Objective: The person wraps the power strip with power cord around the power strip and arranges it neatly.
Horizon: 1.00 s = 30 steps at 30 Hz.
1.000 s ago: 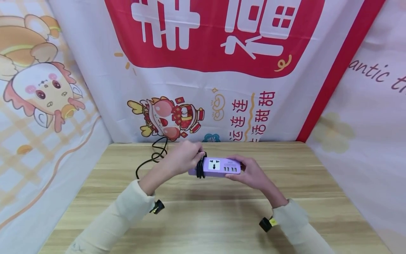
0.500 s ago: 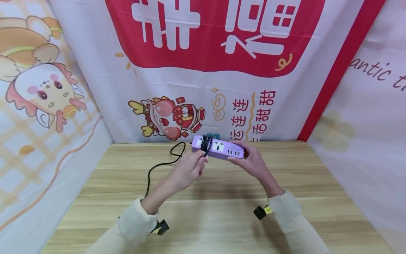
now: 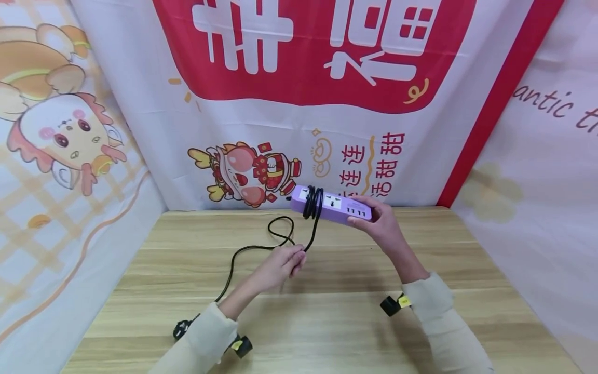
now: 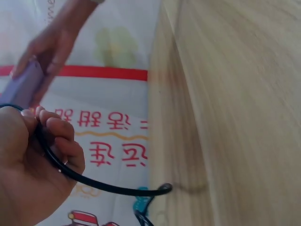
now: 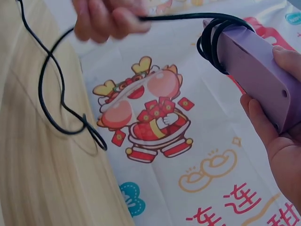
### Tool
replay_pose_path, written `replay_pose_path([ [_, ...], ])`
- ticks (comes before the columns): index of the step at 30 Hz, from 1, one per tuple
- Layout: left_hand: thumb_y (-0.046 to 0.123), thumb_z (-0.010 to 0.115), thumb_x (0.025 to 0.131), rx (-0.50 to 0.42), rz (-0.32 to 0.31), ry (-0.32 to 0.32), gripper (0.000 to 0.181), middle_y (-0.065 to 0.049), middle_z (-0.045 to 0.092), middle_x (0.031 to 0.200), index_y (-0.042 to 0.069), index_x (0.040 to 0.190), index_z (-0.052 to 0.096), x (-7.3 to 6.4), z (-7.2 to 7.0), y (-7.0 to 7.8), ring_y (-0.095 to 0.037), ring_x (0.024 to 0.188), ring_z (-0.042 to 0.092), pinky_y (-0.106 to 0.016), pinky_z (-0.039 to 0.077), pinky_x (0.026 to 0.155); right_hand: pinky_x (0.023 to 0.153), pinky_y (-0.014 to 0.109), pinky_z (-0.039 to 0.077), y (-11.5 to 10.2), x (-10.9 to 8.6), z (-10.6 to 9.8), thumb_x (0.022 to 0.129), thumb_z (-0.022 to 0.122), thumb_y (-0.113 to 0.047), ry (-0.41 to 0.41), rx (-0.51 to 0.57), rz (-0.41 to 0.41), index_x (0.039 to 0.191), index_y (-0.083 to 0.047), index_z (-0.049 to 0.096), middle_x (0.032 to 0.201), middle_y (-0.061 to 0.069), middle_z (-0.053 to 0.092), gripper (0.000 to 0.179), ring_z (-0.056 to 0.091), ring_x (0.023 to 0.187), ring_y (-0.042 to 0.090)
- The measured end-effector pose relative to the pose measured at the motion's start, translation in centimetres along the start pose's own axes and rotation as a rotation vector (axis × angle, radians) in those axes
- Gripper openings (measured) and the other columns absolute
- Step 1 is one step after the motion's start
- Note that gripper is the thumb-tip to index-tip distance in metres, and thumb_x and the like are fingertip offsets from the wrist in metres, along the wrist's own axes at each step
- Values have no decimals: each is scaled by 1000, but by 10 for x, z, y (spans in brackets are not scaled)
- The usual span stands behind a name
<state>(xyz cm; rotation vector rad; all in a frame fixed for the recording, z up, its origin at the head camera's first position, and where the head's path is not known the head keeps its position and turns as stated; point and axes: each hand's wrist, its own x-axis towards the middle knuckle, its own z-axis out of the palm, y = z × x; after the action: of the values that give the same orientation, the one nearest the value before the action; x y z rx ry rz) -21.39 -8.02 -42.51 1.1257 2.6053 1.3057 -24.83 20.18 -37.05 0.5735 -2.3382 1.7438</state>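
Observation:
My right hand (image 3: 380,223) grips one end of a purple power strip (image 3: 343,208), holding it tilted above the back of the table. Several turns of black cord (image 3: 312,201) are wound round the strip's other end. From these turns the cord runs down to my left hand (image 3: 280,265), whose curled fingers pinch it below the strip. In the left wrist view the cord (image 4: 89,181) passes between thumb and fingers and hangs on past them. A loose loop of the cord (image 5: 42,89) shows in the right wrist view. The plug (image 3: 182,328) lies by the left sleeve.
A wooden table (image 3: 327,332) spreads beneath both hands. Behind it hangs a printed cloth (image 3: 261,114) with red lettering and a cartoon figure, close to the power strip. More printed cloth (image 3: 537,197) stands along the sides.
My left hand has come down and away from the strip, drawing the cord taut. The right hand has raised the strip and shifted it slightly right. The plug has come into view.

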Motion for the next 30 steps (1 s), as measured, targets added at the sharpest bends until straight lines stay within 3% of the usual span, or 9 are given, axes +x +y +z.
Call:
replay_pose_path([
  [6, 9, 40, 107, 21, 34, -66, 31, 9, 45, 63, 12, 79, 52, 14, -6, -28, 0, 55, 41, -18, 38, 55, 81, 26, 56, -12, -7, 2, 88, 75, -14, -47, 20, 3, 135, -9, 59, 128, 15, 56, 50, 58, 107, 25],
  [9, 11, 42, 107, -13, 41, -92, 30, 7, 45, 65, 11, 78, 52, 20, -13, -39, -2, 57, 41, -17, 37, 56, 80, 27, 56, -17, -11, 4, 87, 75, -12, -84, 4, -13, 135, -8, 59, 128, 15, 57, 50, 59, 106, 26],
  [12, 12, 47, 105, -96, 33, -123, 21, -4, 55, 76, 6, 88, 57, 24, -24, -45, -9, 68, 50, -23, 45, 64, 79, 29, 57, -22, -16, 6, 87, 76, -13, -150, -15, -21, 133, -10, 60, 127, 16, 59, 50, 60, 104, 28],
  [15, 17, 54, 103, -94, -10, -132, 21, -14, 66, 102, 1, 114, 61, 28, -40, -44, -19, 92, 61, -35, 53, 82, 81, 31, 57, -26, -21, 7, 86, 75, -13, -207, -14, -20, 131, -10, 62, 126, 15, 60, 47, 60, 104, 30],
  [16, 19, 56, 101, -53, -14, -127, 24, -15, 66, 108, 2, 118, 61, 30, -46, -44, -21, 98, 61, -39, 53, 87, 81, 31, 57, -26, -23, 7, 86, 75, -13, -218, -8, -15, 131, -10, 62, 126, 15, 61, 46, 60, 104, 30],
  [18, 18, 62, 95, 71, -11, -116, 23, -13, 69, 106, 3, 112, 65, 36, -58, -41, -21, 97, 62, -41, 52, 88, 82, 32, 57, -26, -25, 6, 86, 75, -12, -230, -3, -15, 130, -10, 62, 126, 15, 61, 45, 59, 105, 32],
  [22, 14, 65, 94, 238, 80, -153, 9, -3, 67, 80, 9, 87, 69, 57, -80, -41, -13, 72, 56, -31, 50, 71, 80, 32, 57, -21, -26, 8, 86, 75, -12, -248, -16, -24, 129, -10, 63, 125, 15, 62, 45, 60, 103, 31],
  [26, 11, 62, 98, 322, 160, -251, 13, 3, 66, 81, 15, 87, 69, 75, -95, -36, -7, 72, 54, -25, 47, 69, 78, 33, 58, -11, -27, 12, 87, 75, -11, -285, -16, -20, 129, -10, 63, 123, 16, 63, 44, 62, 102, 29],
  [30, 9, 60, 99, 397, 220, -280, 13, 3, 67, 88, 15, 91, 69, 85, -103, -26, -9, 77, 54, -27, 49, 73, 80, 33, 57, -6, -29, 15, 86, 76, -11, -299, -24, 0, 129, -10, 63, 124, 16, 63, 45, 62, 104, 29],
])
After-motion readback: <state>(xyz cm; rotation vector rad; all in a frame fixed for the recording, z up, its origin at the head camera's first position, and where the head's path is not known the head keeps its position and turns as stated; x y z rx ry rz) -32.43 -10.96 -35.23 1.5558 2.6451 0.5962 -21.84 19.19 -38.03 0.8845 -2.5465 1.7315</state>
